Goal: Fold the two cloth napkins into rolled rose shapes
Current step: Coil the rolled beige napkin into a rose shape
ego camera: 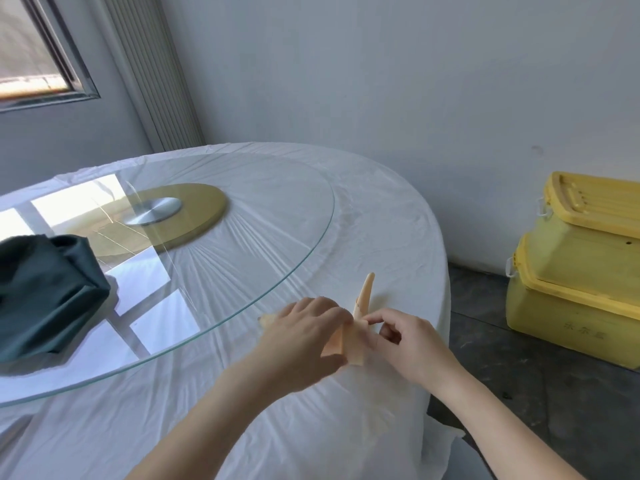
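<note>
Both forearms reach inward: the left hand (pixel 304 336) curls round a folded peach cloth napkin (pixel 360 315), while the right hand (pixel 410 344) apparently pinches its fold.

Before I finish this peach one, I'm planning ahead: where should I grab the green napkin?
Probably pinch the green napkin at its bunched right edge, coming from the right: that edge stands thick off the glass turntable, nearest you.

Both pinching: left grip (pixel 304 341), right grip (pixel 412 348)
</note>
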The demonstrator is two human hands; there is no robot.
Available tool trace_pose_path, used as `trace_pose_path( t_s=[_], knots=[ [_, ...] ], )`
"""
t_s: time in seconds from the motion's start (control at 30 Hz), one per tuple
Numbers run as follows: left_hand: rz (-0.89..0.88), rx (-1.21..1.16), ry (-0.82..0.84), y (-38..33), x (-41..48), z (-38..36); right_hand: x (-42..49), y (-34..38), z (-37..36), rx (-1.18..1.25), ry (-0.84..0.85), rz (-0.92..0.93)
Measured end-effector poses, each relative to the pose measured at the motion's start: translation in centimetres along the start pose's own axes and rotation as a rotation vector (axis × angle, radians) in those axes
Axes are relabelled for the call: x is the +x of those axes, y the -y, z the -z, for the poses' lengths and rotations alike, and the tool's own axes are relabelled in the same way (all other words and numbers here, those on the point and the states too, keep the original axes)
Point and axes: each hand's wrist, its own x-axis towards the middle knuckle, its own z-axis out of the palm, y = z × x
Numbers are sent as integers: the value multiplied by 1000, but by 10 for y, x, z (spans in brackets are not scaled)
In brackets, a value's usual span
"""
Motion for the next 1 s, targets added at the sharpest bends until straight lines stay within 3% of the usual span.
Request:
trace_pose_path(
  t_s=[0.23,0.33,0.47,0.7,0.87,1.0],
  knots=[
    [46,5,-99,11,14,-26,3,-4,2,-88,-19,125],
    [46,-8,-44,16,27,-22,-4,1,4,-165,-28,199],
    [58,17,17,24,40,-13,6,-1,8,-217,-27,143],
    [-86,-93,-357,26,41,-29,32,-9,17,-31,6,6],
    [-81,-135,-321,32,57,-34,48,-16,22,-34,-17,-51],
    [-37,-148,-193,38,75,-32,55,-16,27,-24,-76,28]
  ],
)
